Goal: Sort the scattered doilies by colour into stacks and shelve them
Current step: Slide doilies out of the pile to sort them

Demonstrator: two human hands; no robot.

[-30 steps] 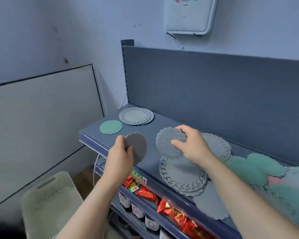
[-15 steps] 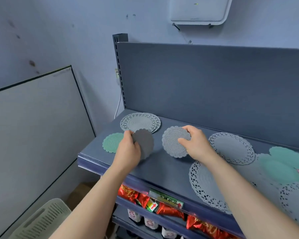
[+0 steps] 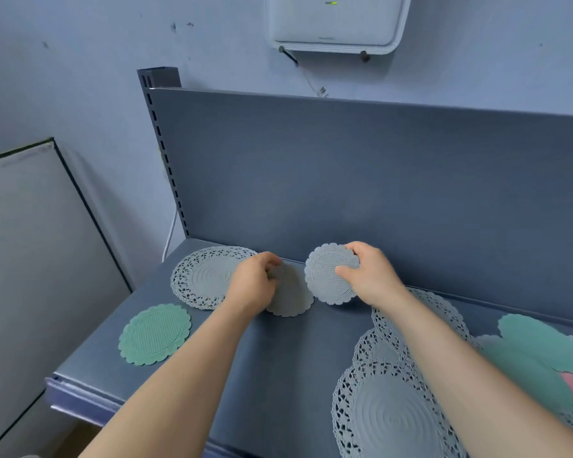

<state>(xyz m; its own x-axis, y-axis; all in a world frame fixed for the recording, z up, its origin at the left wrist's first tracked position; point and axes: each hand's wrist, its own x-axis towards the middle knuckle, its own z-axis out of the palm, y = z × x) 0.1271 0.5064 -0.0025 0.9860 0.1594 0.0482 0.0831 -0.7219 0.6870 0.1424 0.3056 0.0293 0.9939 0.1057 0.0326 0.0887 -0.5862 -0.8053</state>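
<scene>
Plain doily [image 3: 290, 297], grey, near the back edge of the shelf [image 3: 278, 375], pinched at its rim by left hand [image 3: 253, 285]. Right hand [image 3: 369, 276] pinches textured doily [image 3: 328, 276], also grey, tilted up, just beside it. Large lace doily [image 3: 202, 276] in back left corner; green doily [image 3: 155, 333] by left edge. More lace doilies [image 3: 387, 414] toward front right.

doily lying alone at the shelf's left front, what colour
The doily is mint green with a scalloped edge, clearest in the head view.
</scene>
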